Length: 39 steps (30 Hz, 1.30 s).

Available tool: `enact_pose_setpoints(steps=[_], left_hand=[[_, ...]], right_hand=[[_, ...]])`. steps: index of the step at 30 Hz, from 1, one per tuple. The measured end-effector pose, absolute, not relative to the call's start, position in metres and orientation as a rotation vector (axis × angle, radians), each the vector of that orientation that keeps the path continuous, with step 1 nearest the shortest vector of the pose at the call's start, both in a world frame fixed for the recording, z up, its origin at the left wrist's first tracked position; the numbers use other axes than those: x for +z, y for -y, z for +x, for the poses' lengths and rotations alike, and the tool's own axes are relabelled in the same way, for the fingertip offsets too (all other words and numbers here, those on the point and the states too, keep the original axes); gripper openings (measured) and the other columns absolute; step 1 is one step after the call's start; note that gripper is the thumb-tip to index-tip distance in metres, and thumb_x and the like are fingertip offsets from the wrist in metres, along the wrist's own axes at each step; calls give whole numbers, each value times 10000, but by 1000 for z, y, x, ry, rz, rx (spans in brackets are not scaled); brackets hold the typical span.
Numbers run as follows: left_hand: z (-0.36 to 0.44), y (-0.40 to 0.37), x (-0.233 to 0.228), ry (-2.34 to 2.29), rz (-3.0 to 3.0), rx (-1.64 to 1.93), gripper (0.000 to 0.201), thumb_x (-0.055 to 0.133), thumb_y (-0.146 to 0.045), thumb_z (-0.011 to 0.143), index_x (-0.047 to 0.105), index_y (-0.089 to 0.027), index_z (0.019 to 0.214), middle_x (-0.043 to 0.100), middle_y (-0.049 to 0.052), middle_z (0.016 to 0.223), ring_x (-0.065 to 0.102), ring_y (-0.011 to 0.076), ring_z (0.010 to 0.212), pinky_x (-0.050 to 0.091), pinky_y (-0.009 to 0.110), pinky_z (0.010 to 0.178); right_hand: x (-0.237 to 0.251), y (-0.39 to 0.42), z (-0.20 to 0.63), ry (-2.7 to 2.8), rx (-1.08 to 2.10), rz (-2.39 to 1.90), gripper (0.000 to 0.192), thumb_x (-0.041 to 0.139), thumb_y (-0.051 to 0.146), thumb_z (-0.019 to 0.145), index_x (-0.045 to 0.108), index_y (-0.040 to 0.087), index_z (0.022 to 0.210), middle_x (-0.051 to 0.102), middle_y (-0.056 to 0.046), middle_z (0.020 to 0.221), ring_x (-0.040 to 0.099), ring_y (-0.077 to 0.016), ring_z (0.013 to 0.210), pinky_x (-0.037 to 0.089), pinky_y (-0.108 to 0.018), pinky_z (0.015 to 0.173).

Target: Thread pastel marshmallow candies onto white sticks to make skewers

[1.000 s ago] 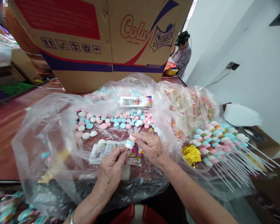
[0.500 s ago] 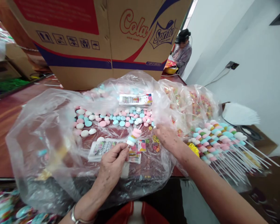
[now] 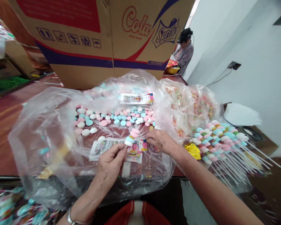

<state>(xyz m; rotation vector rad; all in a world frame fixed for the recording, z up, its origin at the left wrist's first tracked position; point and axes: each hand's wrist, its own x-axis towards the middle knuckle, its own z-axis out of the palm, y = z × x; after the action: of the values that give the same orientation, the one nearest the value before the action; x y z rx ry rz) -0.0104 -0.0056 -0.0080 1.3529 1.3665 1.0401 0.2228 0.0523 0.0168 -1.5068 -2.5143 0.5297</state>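
A single head-worn camera looks forward and down, close over the near counter, facing the far cardboard box.

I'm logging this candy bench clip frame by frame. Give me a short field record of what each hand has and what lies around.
left hand: pinches a skewer bearing pink, blue and white candies, held tilted
right hand: fingertips down on the plastic sheet, by the small loose pieces; what it grips, if anything, is unclear
loose candies: spread on the sheet
label cards: under the hands
finished skewers: piled to the right
carton: behind
other person: far back
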Motion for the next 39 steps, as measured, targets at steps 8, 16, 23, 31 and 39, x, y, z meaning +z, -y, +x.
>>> enact_pose_setpoints(steps=[8,16,23,31,39], left_hand=[[-8,6,-7,-1335,1224,978,215,594,-410,842,610,-207,774,414,-93,462,347,91,391,241,198,375],[-10,2,-2,-1390,1422,986,211,580,-381,835,683,-197,820,503,-67,536,435,111,471,349,214,467],[-6,0,-5,-1336,1718,922,257,537,-341,858,751,-216,925,731,-21,766,646,163,699,467,238,668],[-7,-4,-8,-1386,1782,894,264,520,-339,874,751,-228,937,777,-22,855,695,176,775,484,234,696],[-4,0,-2,-1420,1778,867,287,513,-337,848,750,-204,940,780,-6,821,701,183,741,498,251,686]], right_hand=[[18,-39,211,2509,451,-1654,173,468,133,911,636,154,877,655,-82,913,568,-193,843,435,-294,778],[15,-27,210,1847,757,-1596,129,527,130,797,615,180,876,642,-22,814,569,-166,736,445,-287,689],[19,-36,210,1070,1232,-1170,252,763,276,652,713,187,882,703,9,785,624,-142,704,484,-267,676],[8,-33,208,1108,1179,-1175,262,769,276,687,732,210,938,720,-6,849,655,-164,778,514,-289,741],[13,-23,204,1189,1024,-1288,259,692,276,736,736,212,983,723,-26,924,653,-179,853,512,-290,744]])
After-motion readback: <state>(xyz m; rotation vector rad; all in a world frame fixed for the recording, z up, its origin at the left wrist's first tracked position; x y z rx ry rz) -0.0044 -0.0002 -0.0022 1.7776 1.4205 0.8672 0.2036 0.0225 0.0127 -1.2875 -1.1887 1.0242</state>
